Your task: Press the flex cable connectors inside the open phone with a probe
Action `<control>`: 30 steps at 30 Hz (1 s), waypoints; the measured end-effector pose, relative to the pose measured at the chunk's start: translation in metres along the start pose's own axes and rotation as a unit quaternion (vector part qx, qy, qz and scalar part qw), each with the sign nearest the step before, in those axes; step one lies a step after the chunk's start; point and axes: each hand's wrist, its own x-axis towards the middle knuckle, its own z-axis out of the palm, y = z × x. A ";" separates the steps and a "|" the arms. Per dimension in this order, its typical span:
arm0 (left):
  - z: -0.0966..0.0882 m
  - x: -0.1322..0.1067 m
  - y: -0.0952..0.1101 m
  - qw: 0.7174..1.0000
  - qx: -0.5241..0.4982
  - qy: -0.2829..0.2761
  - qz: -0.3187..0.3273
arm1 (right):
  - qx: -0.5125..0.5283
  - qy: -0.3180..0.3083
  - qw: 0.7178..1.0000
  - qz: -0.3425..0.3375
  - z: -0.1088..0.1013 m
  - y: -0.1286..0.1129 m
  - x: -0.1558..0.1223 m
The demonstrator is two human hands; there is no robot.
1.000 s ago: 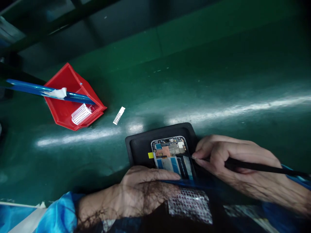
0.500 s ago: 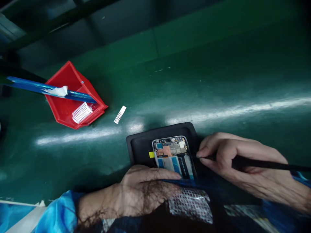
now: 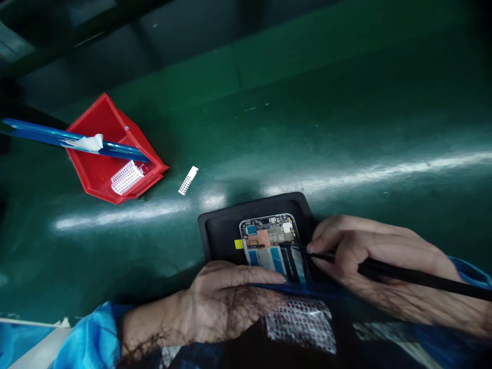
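An opened phone [image 3: 273,246] with its circuit board and blue flex strips showing lies in a black tray [image 3: 221,230] on the green bench. My left hand [image 3: 226,300] presses flat on the phone's near end, fingers apart. My right hand [image 3: 378,261] grips a thin black stick tool [image 3: 415,275] like a pen. Its tip touches the phone's right edge, just below the board. The near part of the phone is hidden behind a dark blurred band with a white dotted patch [image 3: 302,325].
A red bin [image 3: 100,177] stands at the left with a white perforated piece [image 3: 126,178] in it and a blue strip [image 3: 46,134] lying across its top. A small white dotted strip [image 3: 188,180] lies loose on the green bench [image 3: 346,128] between bin and tray.
My right hand has shifted slightly, moving the tool tip a little along the phone's right edge. My left hand and the phone have stayed put.
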 end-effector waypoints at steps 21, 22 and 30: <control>-0.005 0.011 0.006 0.998 0.055 0.003 0.043 | -0.011 0.009 1.000 0.018 0.001 -0.002 -0.004; -0.005 0.010 0.005 0.998 0.055 0.002 0.038 | -0.010 0.008 1.000 0.019 0.001 -0.002 -0.004; -0.004 0.010 0.006 0.998 0.032 0.009 0.051 | 0.012 0.003 0.999 0.029 0.001 -0.001 -0.004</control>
